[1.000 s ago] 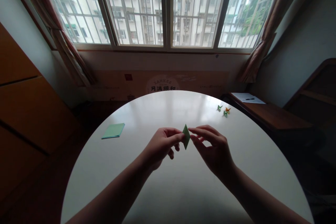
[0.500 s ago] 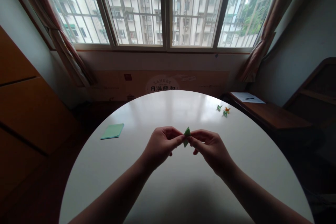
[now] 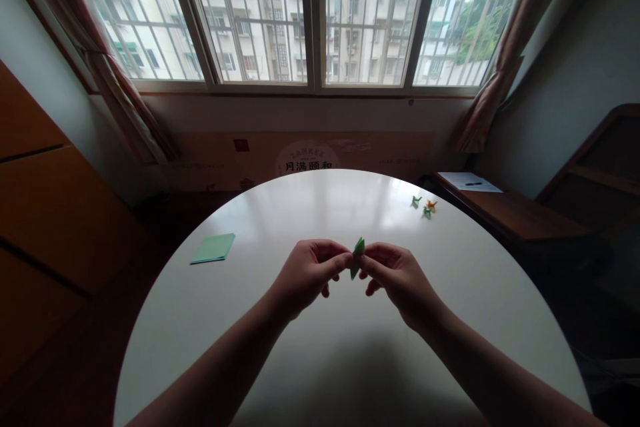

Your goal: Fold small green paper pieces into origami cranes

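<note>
A small piece of folded green paper (image 3: 359, 247) is held upright above the middle of the table, with a pointed tip at the top and another below. My left hand (image 3: 315, 271) pinches its left side between thumb and fingers. From the right, my right hand (image 3: 393, 271) pinches the same paper, thumb toward me. The fingertips of both hands nearly meet and cover the paper's middle, so its inner folds are hidden.
On the white round table (image 3: 210, 340), a stack of light green square paper (image 3: 213, 249) lies at left. Three small folded paper birds, two green (image 3: 427, 212) and one orange (image 3: 431, 205), stand at back right. A side table (image 3: 515, 213) bears a white sheet (image 3: 467, 181) and pen.
The hands have drawn slightly closer together around the folded green paper, and its upper tip now leans a little to the right. The whole view has shifted slightly.
</note>
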